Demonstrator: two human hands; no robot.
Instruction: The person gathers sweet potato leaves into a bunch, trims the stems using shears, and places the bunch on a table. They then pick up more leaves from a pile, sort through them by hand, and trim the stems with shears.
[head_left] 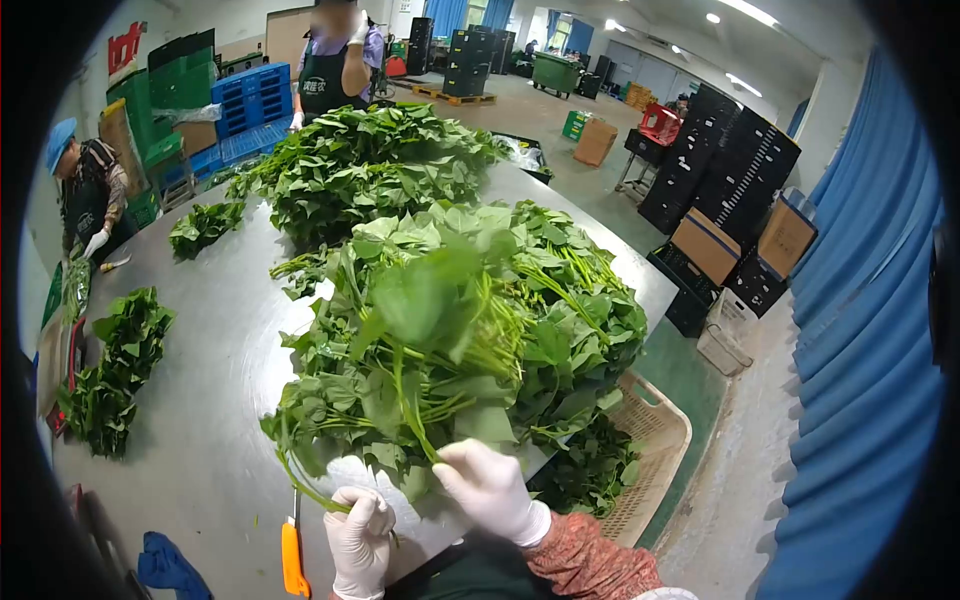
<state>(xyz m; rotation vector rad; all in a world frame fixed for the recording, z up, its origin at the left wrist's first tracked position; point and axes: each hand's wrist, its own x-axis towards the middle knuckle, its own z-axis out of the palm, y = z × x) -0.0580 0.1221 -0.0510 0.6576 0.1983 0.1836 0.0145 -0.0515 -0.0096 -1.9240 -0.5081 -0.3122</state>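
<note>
Steel table (215,370) fills most of the view, w/ leafy greens in heaps on it. Far heap (370,165) sits toward the back; near heap (470,320) is bigger in frame, stems pointing toward the person, spilling to the table's right edge. Below that edge a beige basket (660,445) stands on the floor w/ more greens inside. Smaller bunch (115,365) lies at table's left, another small bunch (205,225) further back left. Black crates (735,170) stacked at right, blue crates (250,105) at back left. Two co-workers: one in apron (335,70) at the far end, one w/ blue cap (85,190) at left. Both of the person's hands wear white gloves. Right hand (490,490) rests at the front of the near heap, fingers closed round a stem (420,430) running up into the pile. Left hand (360,535) is just beside it, lower, pinching a thin stem (305,490) that curves left over the table. Orange-handled knife (292,555) lies on the table just left of left hand, not touched. Blue cloth (170,570) at bottom left.
</note>
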